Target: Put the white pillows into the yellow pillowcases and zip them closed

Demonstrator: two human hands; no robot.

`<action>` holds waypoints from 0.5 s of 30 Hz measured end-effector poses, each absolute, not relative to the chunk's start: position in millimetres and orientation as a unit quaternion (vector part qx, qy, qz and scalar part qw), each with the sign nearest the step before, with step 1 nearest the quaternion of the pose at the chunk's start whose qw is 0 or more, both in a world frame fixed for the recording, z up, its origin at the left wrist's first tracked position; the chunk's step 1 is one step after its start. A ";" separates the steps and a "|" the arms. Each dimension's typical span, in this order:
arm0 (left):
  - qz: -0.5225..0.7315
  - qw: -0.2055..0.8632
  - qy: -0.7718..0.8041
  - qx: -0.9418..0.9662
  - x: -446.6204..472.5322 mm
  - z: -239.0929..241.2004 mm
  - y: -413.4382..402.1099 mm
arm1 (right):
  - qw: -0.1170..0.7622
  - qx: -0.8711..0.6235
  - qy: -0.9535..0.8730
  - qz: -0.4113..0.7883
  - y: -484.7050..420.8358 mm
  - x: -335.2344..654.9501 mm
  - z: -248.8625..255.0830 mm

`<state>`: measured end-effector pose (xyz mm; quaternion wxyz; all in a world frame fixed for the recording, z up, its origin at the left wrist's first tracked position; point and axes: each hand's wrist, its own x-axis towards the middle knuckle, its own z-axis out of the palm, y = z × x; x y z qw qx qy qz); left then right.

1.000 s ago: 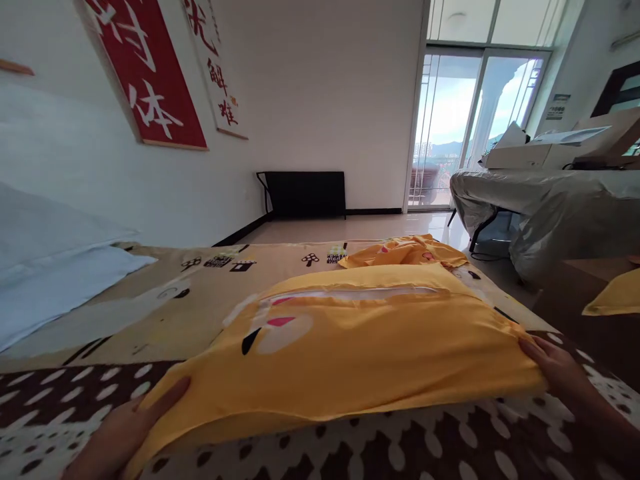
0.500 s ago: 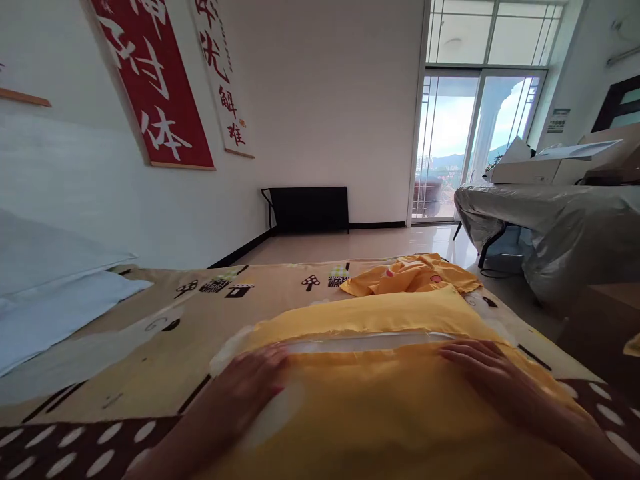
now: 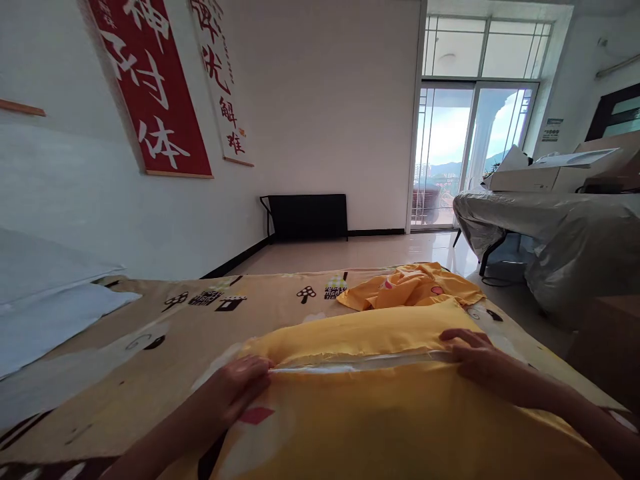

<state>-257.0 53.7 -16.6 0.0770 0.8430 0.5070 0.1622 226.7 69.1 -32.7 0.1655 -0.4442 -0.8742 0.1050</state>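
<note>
A yellow pillowcase lies in front of me on the bed, with a long slit across its upper part. White filling or a white inner pillow shows through that slit. My left hand is closed on the fabric at the slit's left end, thumb and fingers pinched together. At the right end, my right hand grips the cloth with bent fingers, the index finger reaching over the far flap. Just beyond the pillowcase lies a crumpled orange-yellow cloth.
A patterned beige bedsheet covers the bed, and white pillows lie at the left by the wall. To the right stands a plastic-covered table with boxes on it. A folded black frame leans against the far wall.
Both hands have gone from lying flat on the fabric to gripping the slit's ends. The slit has narrowed, with less white showing. My view has tilted up slightly.
</note>
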 end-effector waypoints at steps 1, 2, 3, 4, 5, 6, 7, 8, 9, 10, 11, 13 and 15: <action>0.163 0.079 0.516 0.837 -255.2 -18.7 60.4 | 0.185 -0.446 -0.869 0.109 74.6 228.7 -35.8; 0.175 0.074 0.527 0.828 -253.6 -23.0 66.9 | 0.203 -0.453 -0.862 0.105 80.1 229.8 -41.5; 0.198 0.066 0.536 0.818 -252.3 -29.2 72.6 | 0.218 -0.462 -0.854 0.094 85.4 229.9 -49.3; 0.224 0.056 0.541 0.809 -251.3 -36.7 77.0 | 0.229 -0.474 -0.847 0.076 89.8 229.3 -58.9; 0.249 0.048 0.544 0.799 -250.8 -44.7 79.6 | 0.236 -0.487 -0.839 0.054 93.1 228.2 -69.1; 0.271 0.041 0.550 0.789 -250.8 -52.2 80.0 | 0.242 -0.500 -0.831 0.034 95.0 227.1 -79.0; 0.288 0.033 0.556 0.779 -251.6 -58.6 78.3 | 0.250 -0.511 -0.822 0.017 95.4 226.5 -87.6; 0.300 0.021 0.563 0.770 -253.3 -63.4 74.6 | 0.258 -0.516 -0.816 0.005 94.5 226.5 -94.5; 0.307 0.006 0.569 0.763 -256.0 -66.7 69.4 | 0.266 -0.517 -0.814 -0.003 92.6 227.2 -99.3; 0.307 -0.008 0.572 0.761 -259.6 -68.8 63.4 | 0.270 -0.512 -0.815 -0.010 90.0 228.3 -102.3; 0.304 -0.015 0.573 0.761 -264.0 -70.2 57.3 | 0.271 -0.502 -0.821 -0.015 87.2 229.5 -103.9; 0.294 -0.001 0.574 0.765 -273.5 -72.6 47.3 | 0.270 -0.482 -0.833 -0.020 82.8 230.7 -105.0; 0.294 0.034 0.578 0.760 -281.1 -75.6 43.3 | 0.280 -0.478 -0.832 -0.006 81.3 229.7 -104.7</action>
